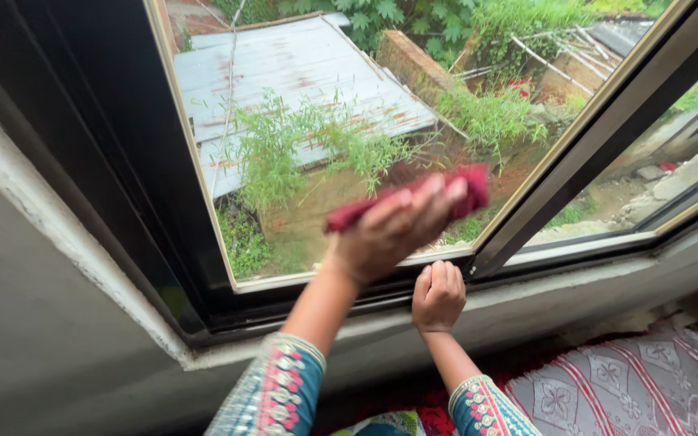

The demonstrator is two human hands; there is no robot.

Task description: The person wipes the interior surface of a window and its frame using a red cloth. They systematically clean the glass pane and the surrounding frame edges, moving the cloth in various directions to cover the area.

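While the blurred left hand [393, 230] grips a red cloth [414, 198] against the window pane [325, 121]; right hand [438, 297] rests fisted on the sill [575, 274].

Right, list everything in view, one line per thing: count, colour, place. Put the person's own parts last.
window pane: one, clear glass, centre, behind the raised hand
window frame: one, dark with pale metal edging, around the panes
wall: one, grey-white, left and below the window
tin roof: one, grey with rust, outside, upper centre
plants: several, green, outside, across the roof and ground
brick wall: one, brown, outside, upper centre
patterned fabric: one, pink and white, lower right
cloth: one, dark red, against the glass under the left hand
sleeves: two, blue-grey with pink embroidery, bottom centre
left hand: one, pressing the cloth to the pane, blurred
right hand: one, closed, resting on the lower frame
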